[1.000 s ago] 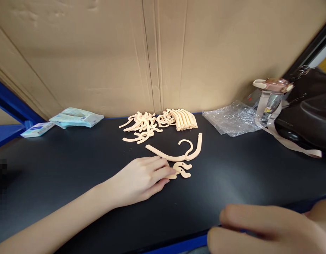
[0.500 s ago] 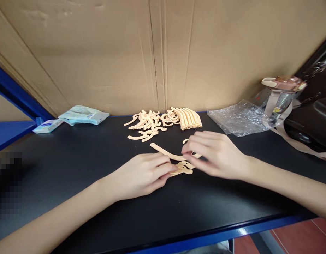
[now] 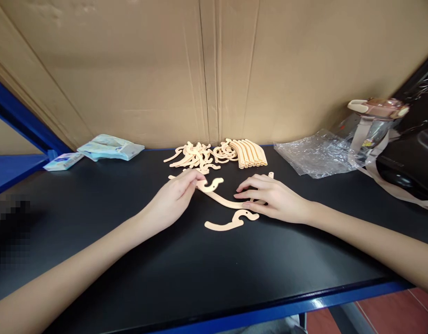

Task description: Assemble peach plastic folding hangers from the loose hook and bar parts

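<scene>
My left hand (image 3: 181,197) pinches a pale beige hook-shaped piece (image 3: 214,186) with a small hole, raised over one end of a long curved strip (image 3: 220,200) on the black table. At that strip's right end lies my right hand (image 3: 278,198), its fingers spread and thumb touching or just above the strip. Another beige piece shows partly under this hand, its tip (image 3: 271,175) poking out behind the knuckles. Nearer to me, an S-shaped hook piece (image 3: 223,227) lies flat by itself.
Behind the hands are a loose heap of beige hook pieces (image 3: 193,155), some curled pieces (image 3: 225,152) and a neat stack of curved strips (image 3: 250,154). Tissue packs (image 3: 111,148) lie left. A clear plastic bag (image 3: 313,153), a strapped bottle (image 3: 377,111) and a black bag (image 3: 412,153) are right.
My left hand has lifted a hook piece away and moved back and left, leaving another hook piece lying on the table. My right hand has lowered onto the pieces near the strip's right end.
</scene>
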